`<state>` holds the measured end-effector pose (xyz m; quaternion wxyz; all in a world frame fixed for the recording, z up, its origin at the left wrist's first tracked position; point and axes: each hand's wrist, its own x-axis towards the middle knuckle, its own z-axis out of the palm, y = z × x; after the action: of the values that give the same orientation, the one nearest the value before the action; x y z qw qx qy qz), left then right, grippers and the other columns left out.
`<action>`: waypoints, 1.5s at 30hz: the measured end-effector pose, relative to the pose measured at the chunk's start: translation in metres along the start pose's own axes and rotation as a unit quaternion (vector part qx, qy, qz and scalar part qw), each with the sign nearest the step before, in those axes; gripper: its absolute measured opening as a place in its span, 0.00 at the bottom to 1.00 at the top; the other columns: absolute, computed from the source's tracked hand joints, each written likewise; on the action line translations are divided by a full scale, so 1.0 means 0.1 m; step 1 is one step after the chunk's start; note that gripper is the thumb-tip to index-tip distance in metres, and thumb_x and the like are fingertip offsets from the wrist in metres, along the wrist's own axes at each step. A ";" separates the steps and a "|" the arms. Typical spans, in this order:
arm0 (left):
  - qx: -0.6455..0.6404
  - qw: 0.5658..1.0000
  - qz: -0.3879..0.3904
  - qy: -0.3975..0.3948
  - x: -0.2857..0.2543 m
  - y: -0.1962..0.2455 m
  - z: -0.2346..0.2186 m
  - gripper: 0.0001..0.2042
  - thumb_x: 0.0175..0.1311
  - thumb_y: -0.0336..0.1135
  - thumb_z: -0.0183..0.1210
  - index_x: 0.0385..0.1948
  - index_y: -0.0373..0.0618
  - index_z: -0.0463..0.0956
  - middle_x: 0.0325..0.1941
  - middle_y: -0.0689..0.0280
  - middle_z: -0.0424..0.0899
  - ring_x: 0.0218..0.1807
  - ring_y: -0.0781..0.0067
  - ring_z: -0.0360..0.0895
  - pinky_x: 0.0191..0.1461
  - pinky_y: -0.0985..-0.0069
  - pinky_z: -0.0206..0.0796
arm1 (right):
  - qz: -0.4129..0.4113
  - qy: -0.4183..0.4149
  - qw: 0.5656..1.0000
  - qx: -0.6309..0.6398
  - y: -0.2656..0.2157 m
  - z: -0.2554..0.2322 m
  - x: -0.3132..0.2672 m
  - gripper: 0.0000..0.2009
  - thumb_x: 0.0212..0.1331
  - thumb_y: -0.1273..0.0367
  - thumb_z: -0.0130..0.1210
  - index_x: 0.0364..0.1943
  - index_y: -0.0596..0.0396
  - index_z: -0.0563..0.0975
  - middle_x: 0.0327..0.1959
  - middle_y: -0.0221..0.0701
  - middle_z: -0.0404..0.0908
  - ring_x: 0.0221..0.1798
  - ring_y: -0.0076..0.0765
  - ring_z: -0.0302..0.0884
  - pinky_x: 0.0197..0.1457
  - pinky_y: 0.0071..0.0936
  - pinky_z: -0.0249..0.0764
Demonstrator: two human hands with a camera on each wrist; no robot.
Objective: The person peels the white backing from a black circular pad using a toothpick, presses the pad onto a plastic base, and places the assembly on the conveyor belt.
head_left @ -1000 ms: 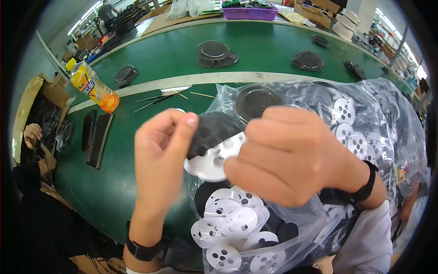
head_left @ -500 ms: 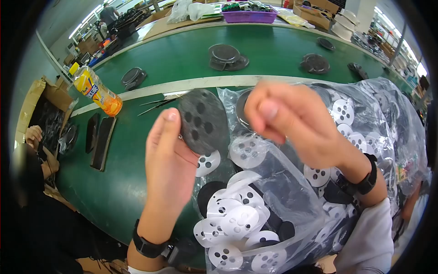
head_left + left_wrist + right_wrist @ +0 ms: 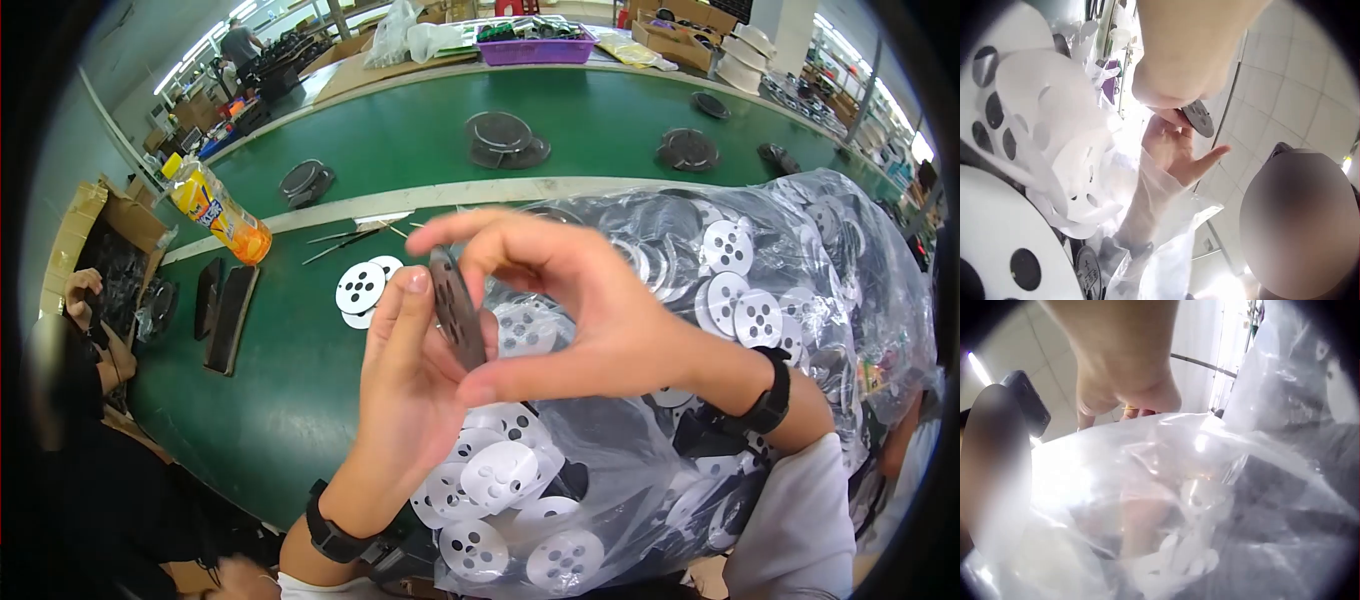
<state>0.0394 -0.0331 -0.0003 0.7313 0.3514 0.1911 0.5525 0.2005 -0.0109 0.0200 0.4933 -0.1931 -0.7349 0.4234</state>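
Note:
My left hand (image 3: 410, 390) pinches a thin dark grey disc with round holes (image 3: 458, 305) between thumb and fingers, its face turned nearly edge-on. My right hand (image 3: 590, 310) is beside it with thumb and fingers spread wide, fingertips close to the disc's edge. In the left wrist view, the right hand (image 3: 1172, 150) has its thumb stretched away from the grey disc (image 3: 1199, 120). Below the hands, a pile of white perforated discs (image 3: 500, 475) lies at the mouth of a clear plastic bag (image 3: 640, 450). Plastic covers much of the right wrist view.
White discs (image 3: 360, 288) lie on the green table (image 3: 290, 400) left of my hands, near tweezers (image 3: 345, 243). A drink bottle (image 3: 220, 215) and a dark phone-like slab (image 3: 232, 320) are farther left. Dark round parts (image 3: 500, 135) sit beyond the pale strip. Another person's hand (image 3: 82, 290) is at left.
A white disc overlapped the grey one between my hands; now only the grey disc shows there, turned from face-on to edge-on. My right hand moved away, then back left beside it, fingers spreading.

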 end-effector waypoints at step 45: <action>0.744 0.647 0.086 -0.142 0.56 0.19 0.31 0.17 0.45 0.36 0.67 0.35 0.35 0.75 0.35 0.59 0.77 0.37 0.67 0.74 0.42 0.75 0.66 | 0.081 0.131 0.977 0.145 -0.41 -0.73 0.24 0.13 0.59 0.63 0.54 0.43 0.56 0.78 0.27 0.17 0.72 0.28 0.11 0.60 0.32 0.14 0.59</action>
<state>0.0651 0.0131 0.0413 0.1915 0.8664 0.4007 0.2282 0.2601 0.0142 0.0776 0.5717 -0.2323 -0.5767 0.5354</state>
